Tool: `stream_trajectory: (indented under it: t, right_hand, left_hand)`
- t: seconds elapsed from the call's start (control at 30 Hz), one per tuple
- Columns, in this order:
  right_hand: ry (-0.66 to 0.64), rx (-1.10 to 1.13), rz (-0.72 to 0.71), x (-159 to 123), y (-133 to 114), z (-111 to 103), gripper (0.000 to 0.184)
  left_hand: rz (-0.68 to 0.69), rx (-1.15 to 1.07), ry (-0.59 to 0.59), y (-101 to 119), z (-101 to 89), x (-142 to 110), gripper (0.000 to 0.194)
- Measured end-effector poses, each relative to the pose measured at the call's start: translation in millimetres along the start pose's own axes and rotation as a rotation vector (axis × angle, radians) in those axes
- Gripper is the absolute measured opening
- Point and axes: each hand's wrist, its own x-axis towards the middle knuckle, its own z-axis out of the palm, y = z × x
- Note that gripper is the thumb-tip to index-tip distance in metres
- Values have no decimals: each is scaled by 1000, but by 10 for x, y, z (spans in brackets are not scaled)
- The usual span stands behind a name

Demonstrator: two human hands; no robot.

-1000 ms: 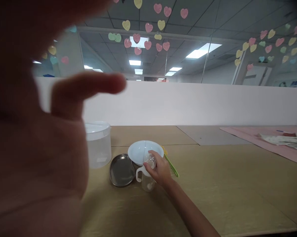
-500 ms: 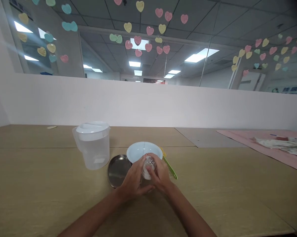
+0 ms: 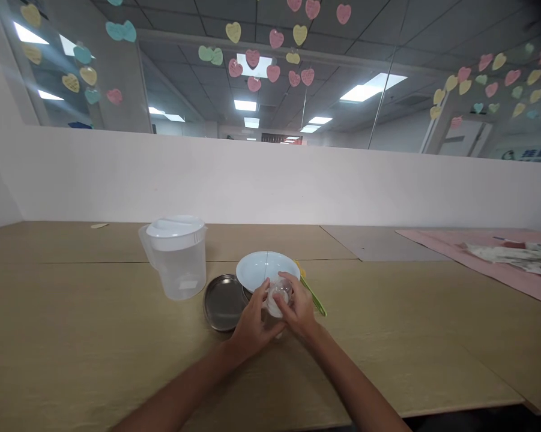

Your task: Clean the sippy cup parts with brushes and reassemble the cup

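Near the middle of the table, both hands are closed around a small clear container (image 3: 278, 290) with a domed, see-through top and a white part beneath it. My left hand (image 3: 252, 321) wraps it from the left, its thumb reaching under toward the other hand. From the right, my right hand (image 3: 301, 309) grips the top, its thumb pressed on the white part. The fingers hide most of the lower portion. Just behind the hands is a white oval bowl (image 3: 254, 264). A round metal dish (image 3: 223, 303) lies left of them, and a green-handled brush (image 3: 315, 298) lies to the right.
A lidded translucent pitcher (image 3: 182, 264) stands at the left on the wooden table (image 3: 409, 336). A pink cloth (image 3: 432, 246) with a crumpled white item (image 3: 513, 255) covers the far right. A low white wall (image 3: 252, 180) with glass above closes off the back.
The camera view has shifted slightly. The right hand's grip sits a little more to the right, and more of the clear domed top shows between the hands.
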Motion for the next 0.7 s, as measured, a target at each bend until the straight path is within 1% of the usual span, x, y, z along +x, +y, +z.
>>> stream_trajectory:
  t: [0.13,0.2,0.3,0.33,0.47,0.53,0.6,0.67,0.7]
  right_hand:
    - [96,12,-115,-56,52,23,40]
    - [156,30,-121,-91,96,42,42]
    - [248,40,-68,-136,169,82,46]
    - [275,35,-71,-144,186,94,47]
    - [339,39,-175,-122,178,111,48]
    - [386,61,-201,-84,141,97,50]
    - [446,61,-148,-36,113,75,51]
    - [463,61,0,16,122,58,50]
    - [440,88,98,42,146,54,48]
  left_hand:
    - [-44,-50,-44,24,-9,16,77]
    - [-64,-88,-63,31,-12,26,78]
    - [-72,-111,-74,33,-11,38,79]
    - [-66,-102,-70,30,-9,41,78]
    - [-37,-48,-49,17,-10,49,72]
    - [-25,-24,-54,20,-20,56,69]
    - [-8,-9,-61,30,-33,64,65]
    - [16,1,-67,41,-44,71,63]
    - [23,7,-70,44,-48,74,63]
